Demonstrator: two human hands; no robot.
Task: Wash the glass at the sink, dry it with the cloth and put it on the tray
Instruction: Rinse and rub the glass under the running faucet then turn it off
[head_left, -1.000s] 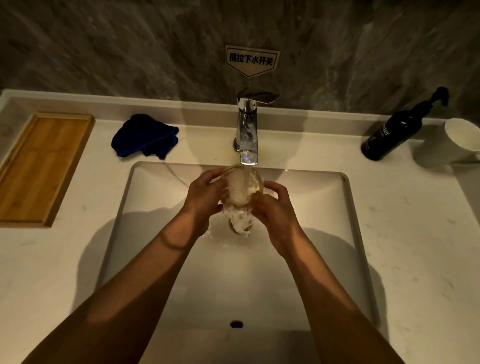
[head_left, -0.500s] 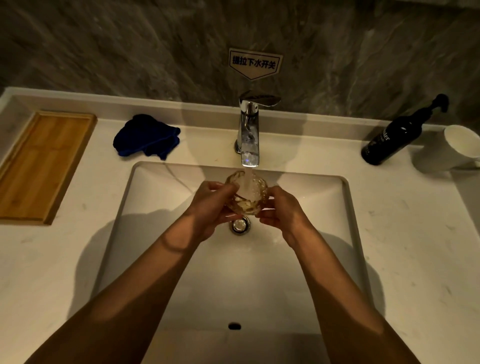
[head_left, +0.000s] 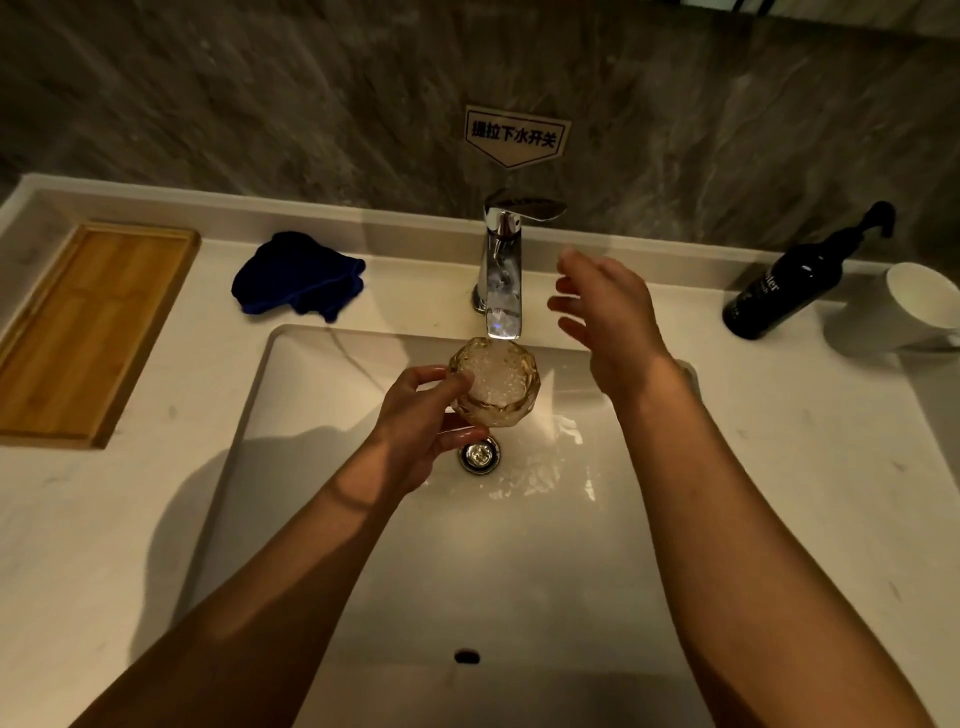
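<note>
Amber faceted glass tumbler is filling under the chrome tap at frame centre, over the white sink. Your left hand is gripping its side; your right hand is hovering open and empty beside the tap. Wet, it is probably slippery, rigid and breakable, so wrap the wall rather than pinching the rim.
</note>
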